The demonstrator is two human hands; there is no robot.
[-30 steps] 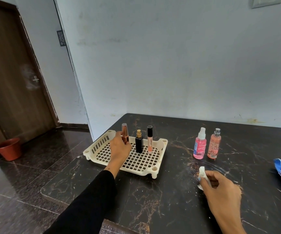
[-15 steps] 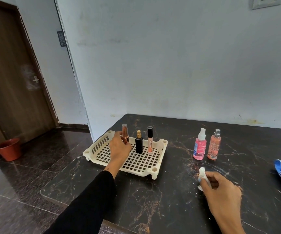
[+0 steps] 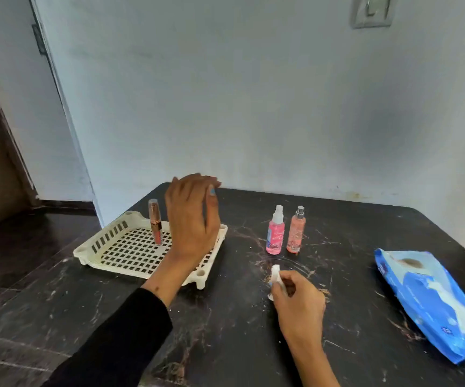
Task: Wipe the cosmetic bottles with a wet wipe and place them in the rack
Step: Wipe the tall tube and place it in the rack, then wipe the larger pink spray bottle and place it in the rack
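- Dark marbled counter (image 3: 225,344) takes up most of what I can see from here, pushed against a pale wall.
- Blue wet wipe pack (image 3: 432,300) lies flat on the counter's right side, well apart from everything else.
- Cream plastic rack (image 3: 119,247) with a grid floor sits at the left of the counter. 1 copper-capped tube (image 3: 154,221) stands upright in it near the back; whatever else is in there is hidden behind the hand.
- Left hand (image 3: 192,216), black sleeve on the arm, is raised over the right half of the rack, fingers loosely spread and holding nothing. Bit blurry tbh.
- Right hand (image 3: 298,300) rests low on the counter in front of the 2 loose bottles, fingers curled and pinching a small folded white wipe (image 3: 275,275) that pokes up out of the grip.
- Those 2 bottles stand upright just beside each other on the counter, right of the rack: a pink spray bottle (image 3: 275,233) with a white top, and a peach spray bottle (image 3: 297,233) with a silver top. Neither hand is touching them.
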